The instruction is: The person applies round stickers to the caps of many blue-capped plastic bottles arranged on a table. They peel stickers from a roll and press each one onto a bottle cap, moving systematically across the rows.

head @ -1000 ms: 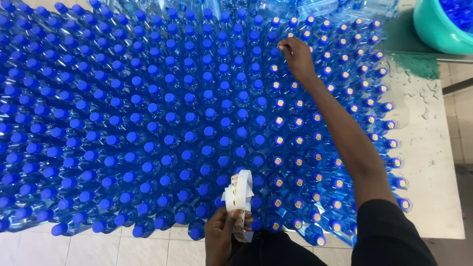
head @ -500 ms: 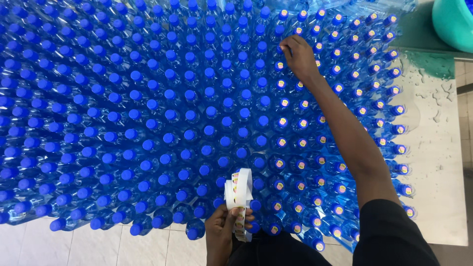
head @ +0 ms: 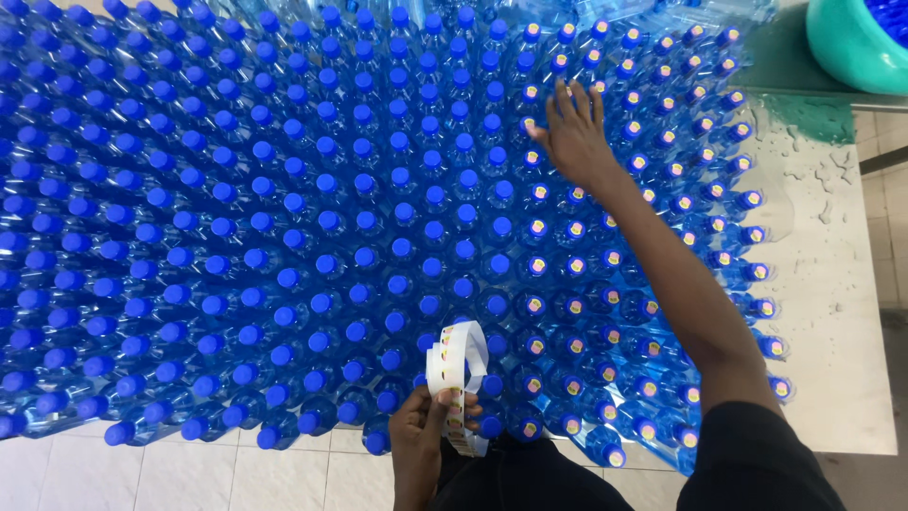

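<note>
Right hand (head: 572,137) shifted left, spread on bottle caps (head: 534,191); left hand (head: 426,440) pinches sticker strip (head: 454,364), long axis vertical.

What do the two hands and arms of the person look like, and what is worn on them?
Both hands are bare, with no gloves, rings or watch to be seen. The right hand leads into a long bare forearm, and a short dark sleeve starts above the elbow. Of the left hand only the hand and wrist show, also uncovered.
</note>
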